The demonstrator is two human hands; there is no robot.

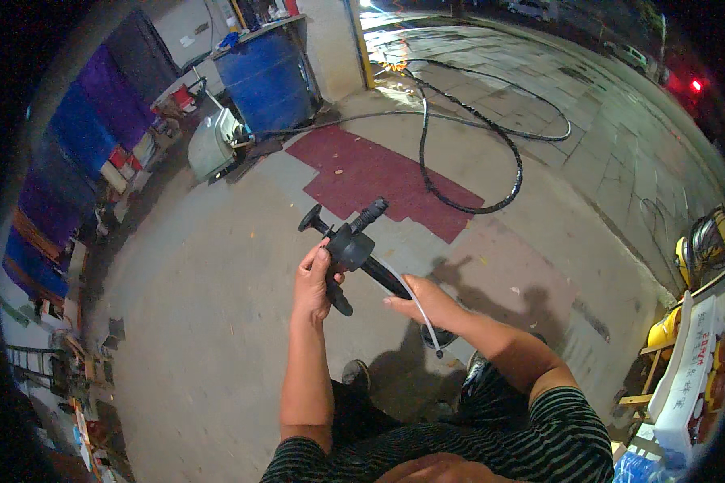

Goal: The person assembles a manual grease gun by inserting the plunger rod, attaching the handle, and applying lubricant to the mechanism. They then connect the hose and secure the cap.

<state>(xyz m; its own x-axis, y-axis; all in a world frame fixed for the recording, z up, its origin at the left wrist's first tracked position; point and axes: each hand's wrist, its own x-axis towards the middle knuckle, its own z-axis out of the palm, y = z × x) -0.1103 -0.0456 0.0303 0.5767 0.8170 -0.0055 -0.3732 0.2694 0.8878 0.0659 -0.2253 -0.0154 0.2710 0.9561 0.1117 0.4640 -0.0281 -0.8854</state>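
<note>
In front of me I hold a black pressure-sprayer pump head [351, 246], apart from any bottle. My left hand [314, 278] grips it beside the round cap, at its curved handle [338, 296]. A knobbed plunger [312, 218] sticks out to the upper left, and a ribbed nozzle [371, 214] points to the upper right. My right hand [426, 300] is closed around the lower end of the black pump cylinder [386, 276]. Along that cylinder runs a thin clear dip tube [422, 308], which hangs over my right hand and ends in a small dark tip.
Beyond my hands, a maroon mat [374, 175] lies on the concrete floor [217, 314]. A black hose [516, 163] loops across it to the paving outside. A blue barrel [269, 84] stands by the wall. Boxes and a white foam lid [689, 356] bearing writing are at right.
</note>
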